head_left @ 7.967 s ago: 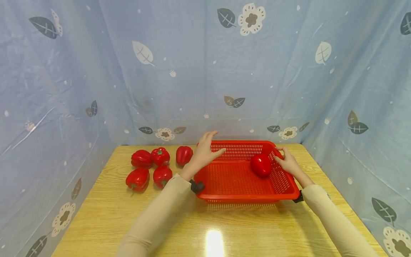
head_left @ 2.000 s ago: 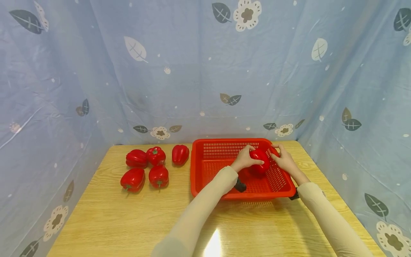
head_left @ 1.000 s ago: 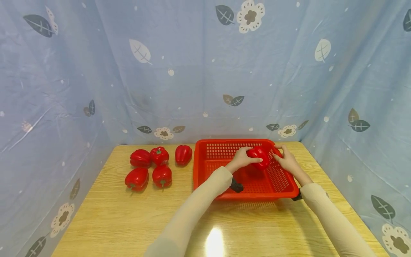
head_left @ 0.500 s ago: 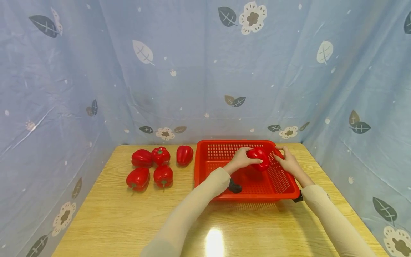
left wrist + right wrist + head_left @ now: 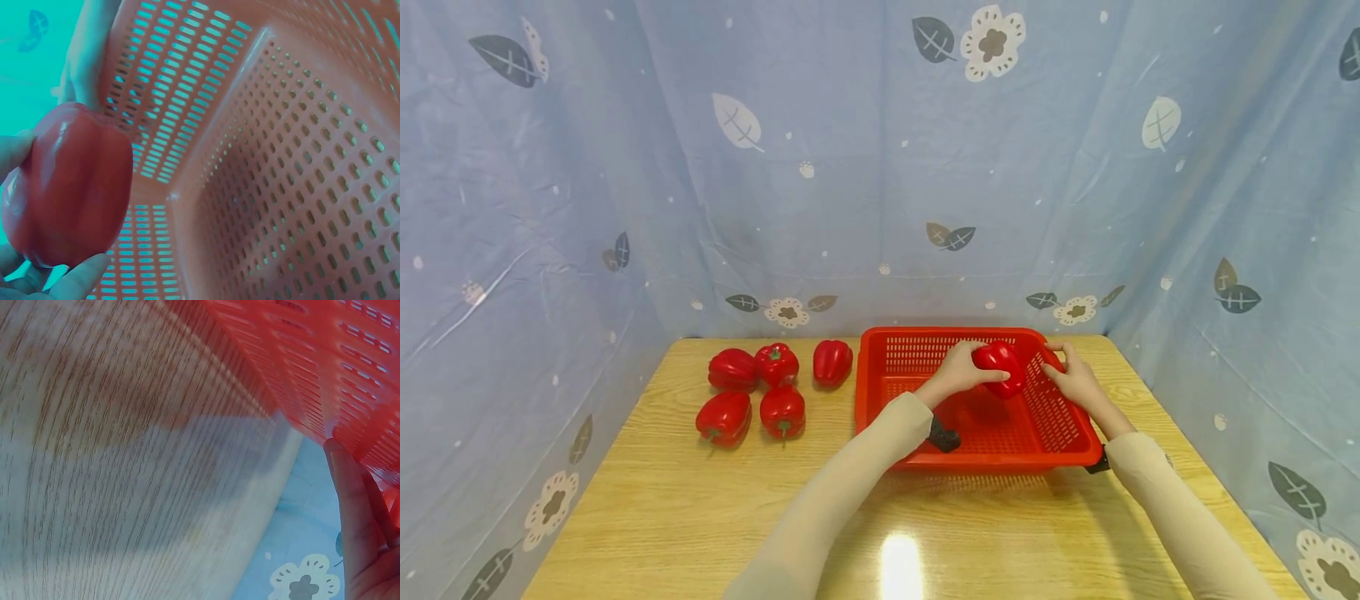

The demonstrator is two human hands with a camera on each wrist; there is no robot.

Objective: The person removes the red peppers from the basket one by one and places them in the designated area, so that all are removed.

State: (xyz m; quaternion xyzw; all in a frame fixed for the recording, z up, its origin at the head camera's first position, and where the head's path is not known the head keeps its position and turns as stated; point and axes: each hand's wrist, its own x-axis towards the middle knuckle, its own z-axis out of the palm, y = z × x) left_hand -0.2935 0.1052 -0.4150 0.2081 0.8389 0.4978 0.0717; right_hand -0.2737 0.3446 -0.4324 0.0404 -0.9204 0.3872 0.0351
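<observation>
A glossy red bell pepper is in my left hand, raised off the floor of the red plastic basket near its right end. In the left wrist view, fingers and thumb are spread round the pepper, with perforated basket walls beside it. My right hand grips the basket's right rim. From the right wrist, its fingers show against the outside of the slotted wall; the basket's end looks tipped up slightly from the table.
Several more red bell peppers lie on the wooden table left of the basket: one close to its left wall, others, such as the front-left one, grouped further left. A blue patterned curtain encloses the back and sides.
Eight seconds ago the pepper lay in the basket and my left hand was open over its left side. The left hand took hold of the pepper and lifted it slightly leftward. The right hand stayed put.
</observation>
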